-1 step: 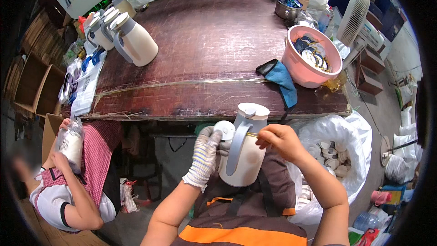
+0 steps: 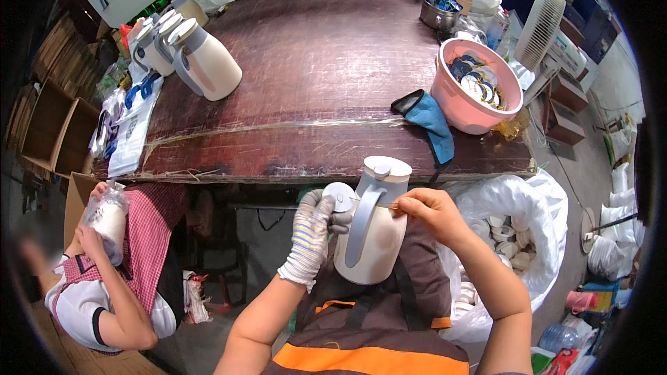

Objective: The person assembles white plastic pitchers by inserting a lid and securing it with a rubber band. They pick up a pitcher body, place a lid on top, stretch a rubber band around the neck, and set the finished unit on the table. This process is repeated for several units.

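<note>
A cream jug (image 2: 379, 246) with a grey handle and a white lid stands upright at my lap, below the table's front edge. My left hand (image 2: 311, 235), in a striped knit glove, is closed on a round white hang tag (image 2: 339, 196) to the left of the jug's handle. Thumb and fingers of my bare right hand (image 2: 425, 210) pinch a thin gold string (image 2: 390, 205), which stretches across the jug beside the upper handle toward the tag. Whether the string passes around the handle is too fine to tell.
Several similar jugs (image 2: 212, 69) stand at the table's (image 2: 313, 55) left. A pink basin (image 2: 445, 101) of round tags and a blue cloth (image 2: 432, 125) sit at right. Beside my right arm is a plastic bag (image 2: 549, 257) of white parts. A co-worker (image 2: 114, 305) holds a wrapped jug at left.
The tag has turned slightly and shifted a little to the left in my left hand. My right fingers have drawn closer together on the string. The jug stays in place.
</note>
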### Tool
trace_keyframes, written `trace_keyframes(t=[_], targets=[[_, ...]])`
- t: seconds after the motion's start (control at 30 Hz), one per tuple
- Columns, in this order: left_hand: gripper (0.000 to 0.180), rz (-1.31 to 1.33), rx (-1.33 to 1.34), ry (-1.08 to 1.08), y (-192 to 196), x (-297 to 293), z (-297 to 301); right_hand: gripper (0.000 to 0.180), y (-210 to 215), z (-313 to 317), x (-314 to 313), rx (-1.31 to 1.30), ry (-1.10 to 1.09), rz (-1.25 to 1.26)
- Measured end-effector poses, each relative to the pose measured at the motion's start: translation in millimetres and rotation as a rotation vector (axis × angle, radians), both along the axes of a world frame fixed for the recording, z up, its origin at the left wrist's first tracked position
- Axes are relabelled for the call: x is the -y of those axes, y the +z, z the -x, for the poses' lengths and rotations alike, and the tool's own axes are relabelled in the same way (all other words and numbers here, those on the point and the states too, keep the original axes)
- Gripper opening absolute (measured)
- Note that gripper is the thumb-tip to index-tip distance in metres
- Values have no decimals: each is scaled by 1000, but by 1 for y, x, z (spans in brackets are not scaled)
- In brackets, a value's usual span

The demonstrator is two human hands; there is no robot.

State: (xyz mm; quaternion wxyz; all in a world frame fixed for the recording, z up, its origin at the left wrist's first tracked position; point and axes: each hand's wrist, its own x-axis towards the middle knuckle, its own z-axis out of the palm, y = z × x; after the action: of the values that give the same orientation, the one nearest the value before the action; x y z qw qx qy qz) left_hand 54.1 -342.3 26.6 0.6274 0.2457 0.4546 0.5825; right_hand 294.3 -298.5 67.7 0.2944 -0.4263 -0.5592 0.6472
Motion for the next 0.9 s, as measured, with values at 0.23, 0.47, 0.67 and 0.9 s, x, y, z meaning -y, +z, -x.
trace_keyframes(t=[0.23, 0.47, 0.67, 0.9], targets=[[16, -161, -163, 134, 28, -2, -17, 24, 7, 24, 2, -750, -74, 258], [22, -583, -807, 57, 42, 4, -10, 40, 28, 47, 5, 55, -55, -596], [30, -754, -1001, -77, 46, -1, -3, 50, 35, 51, 2, 221, -64, -845], [39, -401, -495, 40, 19, 3, -15, 36, 37, 57, -4, 419, -67, -1008]])
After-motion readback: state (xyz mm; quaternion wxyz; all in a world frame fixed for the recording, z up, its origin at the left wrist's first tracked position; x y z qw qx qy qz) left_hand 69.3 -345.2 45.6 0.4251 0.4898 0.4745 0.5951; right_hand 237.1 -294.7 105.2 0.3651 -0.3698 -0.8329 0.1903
